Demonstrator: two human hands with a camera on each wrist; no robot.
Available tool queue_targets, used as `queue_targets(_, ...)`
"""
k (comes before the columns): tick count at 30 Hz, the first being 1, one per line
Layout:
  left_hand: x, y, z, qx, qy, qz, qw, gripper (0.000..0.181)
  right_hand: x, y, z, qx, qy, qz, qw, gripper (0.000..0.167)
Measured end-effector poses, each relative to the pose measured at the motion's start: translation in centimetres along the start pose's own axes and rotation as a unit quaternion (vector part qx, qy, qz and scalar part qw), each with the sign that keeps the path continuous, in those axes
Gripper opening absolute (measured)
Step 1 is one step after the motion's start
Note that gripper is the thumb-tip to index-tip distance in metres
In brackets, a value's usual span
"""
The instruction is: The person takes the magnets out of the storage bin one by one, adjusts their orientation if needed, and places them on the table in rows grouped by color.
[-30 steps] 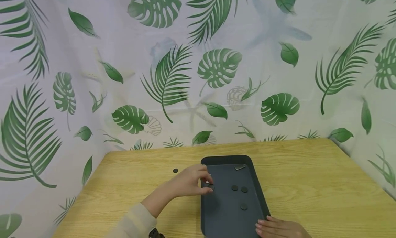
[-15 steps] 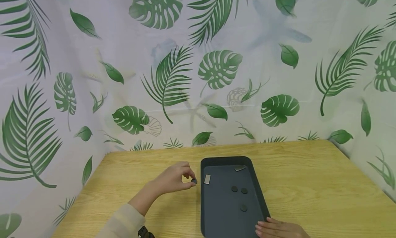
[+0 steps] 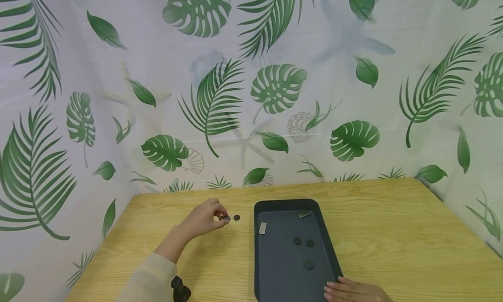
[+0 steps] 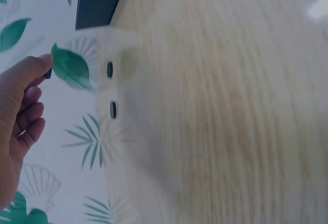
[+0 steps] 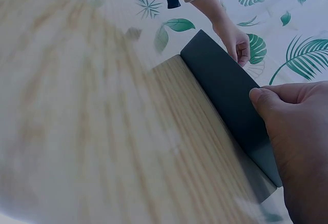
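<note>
A small dark disc (image 4: 48, 74) is pinched between the thumb and fingers of my left hand (image 3: 205, 218), over the wooden table left of the tray. Two more dark discs stand close by on the table; the right one (image 3: 236, 217) shows plainly in the head view, while fingers partly cover the left one (image 3: 221, 217). My right hand (image 3: 355, 289) grips the right wall of the dark grey tray (image 3: 275, 284) near its front corner. In the right wrist view its thumb (image 5: 264, 98) lies at the rim.
Inside the tray are several dark discs, three of them round (image 3: 309, 265), plus a pale rectangular piece (image 3: 263, 228) at the left and a metallic rectangular piece (image 3: 304, 214) at the back right. A leaf-patterned cloth (image 3: 251, 97) hangs behind the table (image 3: 393, 232).
My left hand has moved left from over the tray to the table, carrying the disc. The pale piece in the tray has come fully into view. My right hand stays at the tray's wall.
</note>
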State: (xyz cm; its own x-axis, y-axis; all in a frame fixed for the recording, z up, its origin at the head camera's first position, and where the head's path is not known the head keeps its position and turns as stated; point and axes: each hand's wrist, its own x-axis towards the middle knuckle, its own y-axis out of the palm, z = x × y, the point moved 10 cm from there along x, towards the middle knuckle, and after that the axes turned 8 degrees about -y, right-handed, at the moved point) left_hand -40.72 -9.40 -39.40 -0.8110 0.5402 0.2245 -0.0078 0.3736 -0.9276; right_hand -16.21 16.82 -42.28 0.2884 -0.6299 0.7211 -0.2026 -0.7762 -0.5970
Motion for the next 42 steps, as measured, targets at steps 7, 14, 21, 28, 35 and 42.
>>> queue_targets(7,0.0,-0.8,3.7,0.001,-0.065,-0.009,0.9978,0.012,-0.4,0.1,0.0,0.007,0.003,0.001,1.0,0.048)
queue_targets(14,-0.3,-1.1,7.0,-0.01,-0.152,-0.009,0.9882,0.014,-0.8,0.2,-0.1,0.011,0.012,0.0,0.9999,0.047)
queue_targets(21,-0.5,-0.7,8.5,-0.033,-0.195,-0.012,0.9802,0.015,-0.8,0.3,-0.1,0.014,0.01,0.011,0.9998,0.049)
queue_targets(28,-0.7,0.2,9.3,-0.031,-0.223,-0.011,0.9742,0.015,-0.8,0.3,-0.1,0.009,0.002,0.01,0.9999,0.048)
queue_targets(35,-1.2,1.7,10.2,-0.04,-0.25,-0.014,0.9673,0.017,-0.2,0.3,-0.1,-0.003,-0.003,0.023,0.9997,0.048)
queue_targets(42,-1.9,2.6,11.1,-0.058,-0.27,-0.024,0.9608,0.02,0.2,-0.1,-0.3,0.001,0.008,0.001,1.0,0.046)
